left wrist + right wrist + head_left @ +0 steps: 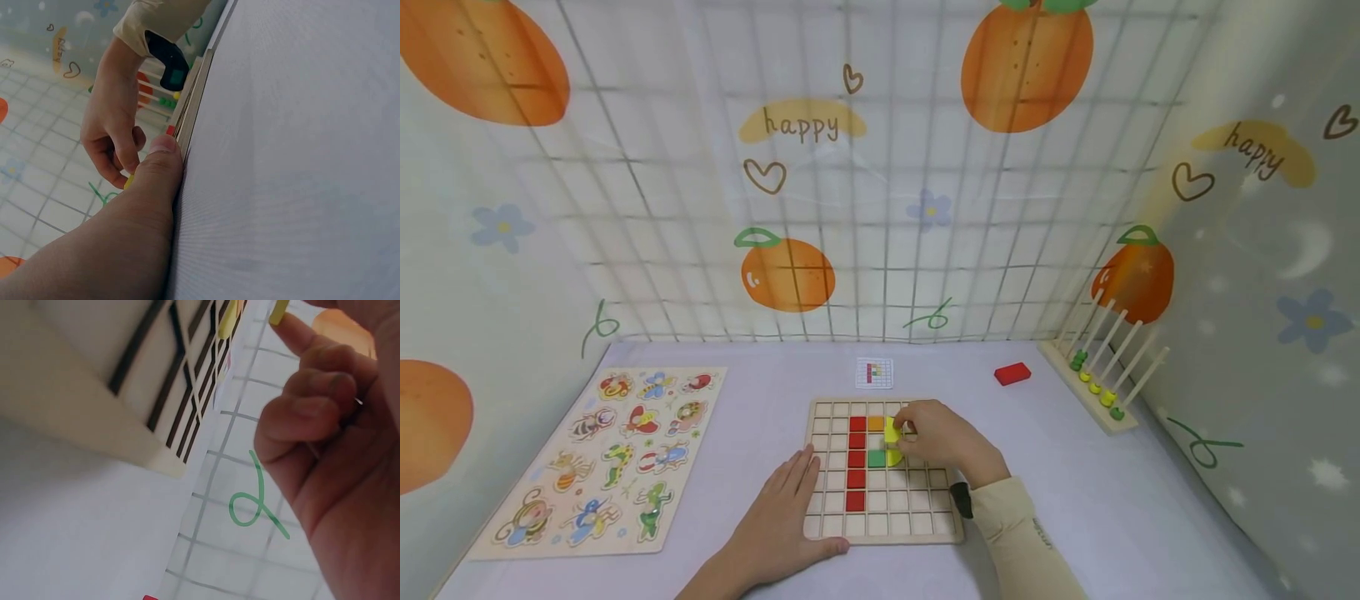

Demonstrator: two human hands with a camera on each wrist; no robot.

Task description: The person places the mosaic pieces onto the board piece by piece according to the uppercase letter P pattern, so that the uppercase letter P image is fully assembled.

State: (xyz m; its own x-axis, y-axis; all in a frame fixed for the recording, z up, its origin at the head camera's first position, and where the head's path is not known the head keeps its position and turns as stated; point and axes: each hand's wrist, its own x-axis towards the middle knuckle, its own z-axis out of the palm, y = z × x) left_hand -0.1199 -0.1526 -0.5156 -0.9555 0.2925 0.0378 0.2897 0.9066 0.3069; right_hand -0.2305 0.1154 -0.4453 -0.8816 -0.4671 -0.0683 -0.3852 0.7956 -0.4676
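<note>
A wooden grid board (910, 525) lies on the table with a column of several red tiles (857, 459), an orange tile (876, 423) and a green tile (877, 459). A yellow piece (894, 457) sits right of the green one. My right hand (936, 433) is over the board's upper middle and pinches another yellow piece (278, 311) between thumb and fingertip. At the board's left, my left hand (778, 517) rests with straight fingers along the side edge and its thumb at the front corner.
Behind the board lies a small card (875, 372) with a printed coloured grid. A red block (1012, 373) is at the back right, near a wooden peg stand (1097, 387) with green and yellow beads. An insect picture puzzle board (602, 458) lies at the left.
</note>
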